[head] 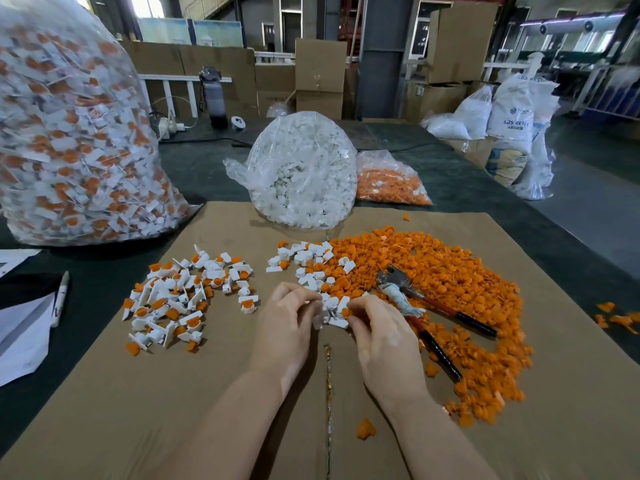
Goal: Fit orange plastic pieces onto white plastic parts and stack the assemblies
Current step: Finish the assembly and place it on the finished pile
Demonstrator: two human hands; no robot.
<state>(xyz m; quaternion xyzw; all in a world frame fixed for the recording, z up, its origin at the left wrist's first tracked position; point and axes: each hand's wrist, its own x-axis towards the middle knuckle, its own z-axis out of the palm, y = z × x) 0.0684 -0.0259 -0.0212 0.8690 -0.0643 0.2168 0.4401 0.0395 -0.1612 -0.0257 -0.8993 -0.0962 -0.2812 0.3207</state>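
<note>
We are pinching a white part (pixel 320 315) in our left grip (pixel 289 318) and an orange piece (pixel 345 312) in our right grip (pixel 375 327), holding both close together above the cardboard sheet (pixel 242 393) covering the surface. Beyond and to the right of our right grip, the orange pile (pixel 433 271) is spreading out, with red-handled pliers (pixel 415 303) lying on it. Left of our left grip, finished assemblies (pixel 180 296) are lying scattered. Further ahead, a bag of white parts (pixel 304 178) is standing, an orange-filled bag (pixel 391 181) just beside it.

Factory floor: cartons (pixel 320 77), resin sacks (pixel 512 109)
</note>
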